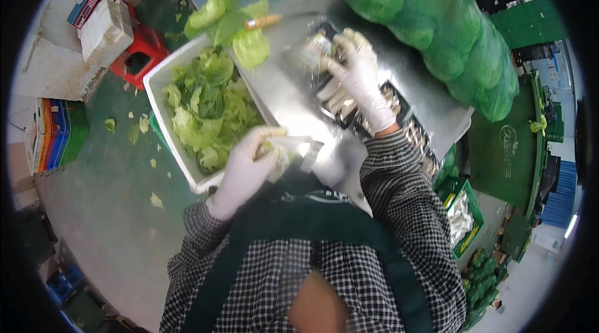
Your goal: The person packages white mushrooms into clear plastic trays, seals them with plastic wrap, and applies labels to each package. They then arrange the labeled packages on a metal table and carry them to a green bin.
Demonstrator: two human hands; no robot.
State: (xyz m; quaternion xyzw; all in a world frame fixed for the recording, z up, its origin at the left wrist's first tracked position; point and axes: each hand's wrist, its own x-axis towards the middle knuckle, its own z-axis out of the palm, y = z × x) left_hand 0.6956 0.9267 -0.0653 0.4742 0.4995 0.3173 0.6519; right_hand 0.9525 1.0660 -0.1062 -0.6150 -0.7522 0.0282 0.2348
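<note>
My left hand (250, 162), in a white glove, grips a bunched piece of clear plastic film with printing (281, 157) in front of the apron. My right hand (358, 71), also gloved, is over a black tray (325, 31); its fingertips are at a printed label or wrapped pack (317, 50), blurred, so I cannot tell whether it holds it. Below that hand lie pale, long-stemmed pieces, perhaps mushrooms (339, 99), in a black tray. More filled black trays (414, 134) stand in a row beside my right forearm. A knife with a wooden handle (263, 21) lies behind on the metal table (299, 85).
A white foam box (182, 169) of lettuce leaves (213, 103) stands at the left, with loose lettuce (250, 47) behind it. Green net sacks of round cabbages (435, 19) lie at the back right. A red stool (145, 54) and stacked coloured crates (61, 131) are at the far left.
</note>
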